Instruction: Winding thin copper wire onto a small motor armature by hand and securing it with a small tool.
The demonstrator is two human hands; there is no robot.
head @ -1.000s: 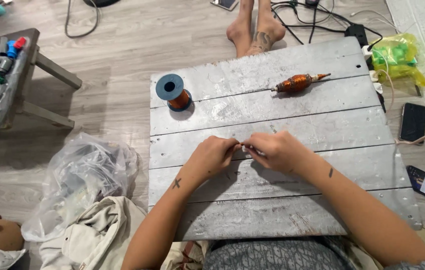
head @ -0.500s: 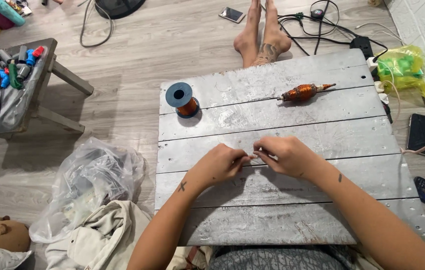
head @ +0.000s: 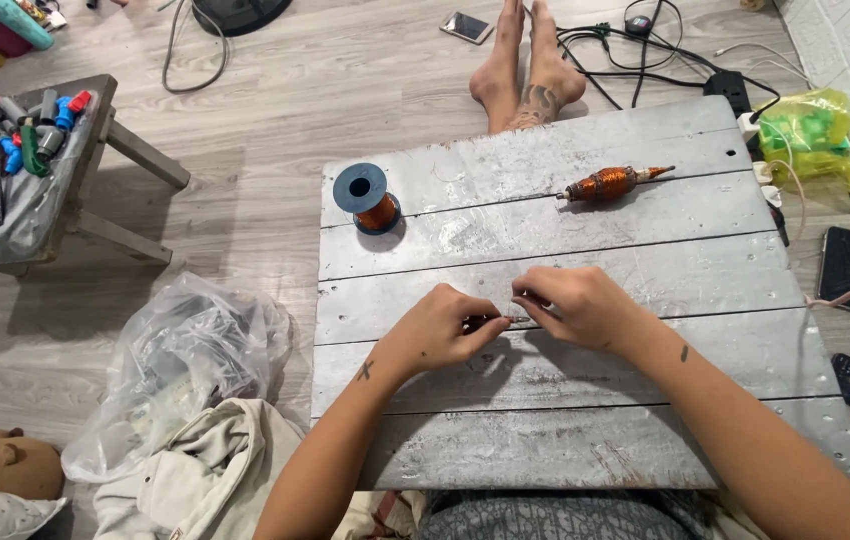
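Mid-table (head: 565,440), left hand (head: 442,328) and right hand (head: 577,304) pinch wire (head: 507,319) (edges distant).

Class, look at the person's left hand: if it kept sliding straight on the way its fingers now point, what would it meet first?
Almost at once, the right hand. The left hand points rightward across the grey wooden plank table, and both hands' fingertips already pinch one small thin item, too tiny to identify.

tabletop (head: 585,450): weathered grey planks, whitish patches
spool (head: 361,190): blue flange, copper wire
coil (head: 609,183): copper-orange winding
floor (head: 325,90): pale grey wood grain
bag (head: 813,135): yellow-green, see-through
phone (head: 845,267): black
cloth (head: 215,480): cream
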